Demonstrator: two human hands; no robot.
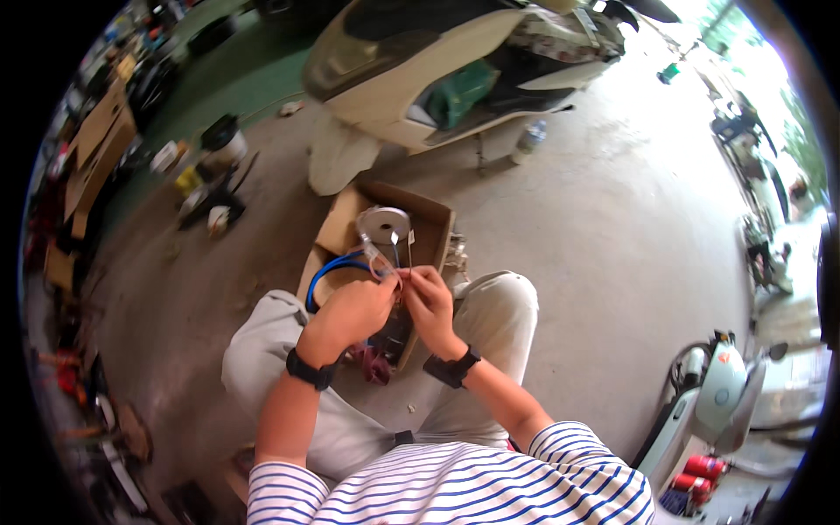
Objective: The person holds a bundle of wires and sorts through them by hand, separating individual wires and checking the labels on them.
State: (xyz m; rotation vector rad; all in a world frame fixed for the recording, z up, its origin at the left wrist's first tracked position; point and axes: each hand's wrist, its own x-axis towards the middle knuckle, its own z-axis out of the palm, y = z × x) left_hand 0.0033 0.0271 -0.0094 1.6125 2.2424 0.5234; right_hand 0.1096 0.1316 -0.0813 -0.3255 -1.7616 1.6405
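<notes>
My left hand (pixel 357 308) is closed, its fingertips pinching a thin pale-pink wire (pixel 374 255) that loops up above them. Close against it, my right hand (pixel 429 302) pinches a thin dark wire (pixel 409 252) with a small white tag at its upper end. Another thin wire (pixel 396 249), blue and white-tipped, stands up between the hands; which fingers grip it is hidden. Both hands are over an open cardboard box (pixel 435 210) between my knees. Inside it lie a grey-white spool (pixel 398 220) and a coil of blue cable (pixel 317 282). A dark red cloth (pixel 374 364) rests at its near end.
A white scooter (pixel 402 52) stands just beyond the box, with a plastic bottle (pixel 530 138) beside it. A pale green scooter (pixel 719 394) and red cans (pixel 700 477) are at the lower right. On the left are a dark bucket (pixel 224 138) and cardboard pieces (pixel 101 140).
</notes>
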